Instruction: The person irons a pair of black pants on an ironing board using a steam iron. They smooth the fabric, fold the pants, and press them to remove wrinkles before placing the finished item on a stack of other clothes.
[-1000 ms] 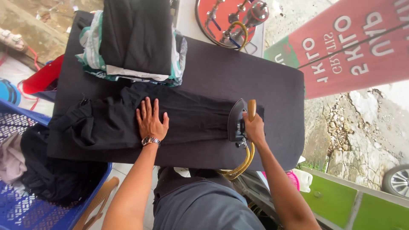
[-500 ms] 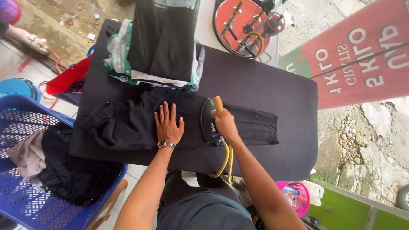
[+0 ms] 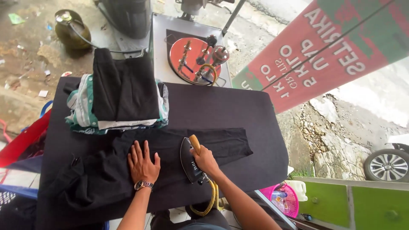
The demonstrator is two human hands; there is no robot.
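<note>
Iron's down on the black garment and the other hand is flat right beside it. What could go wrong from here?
The left hand lies flat on the black garment close to the iron held by the right hand; a slide leftward could burn the fingers. The yellow hose loops off the table edge by the body and could snag. The folded stack sits just above the garment and might get nudged.

Seen from above, a left hand (image 3: 142,164) lies flat on black trousers (image 3: 140,166) spread across a dark ironing table (image 3: 238,110). The right hand (image 3: 205,160) grips the wooden handle of an iron (image 3: 189,159) resting on the trousers. Folded clothes (image 3: 121,91) are stacked just behind.
</note>
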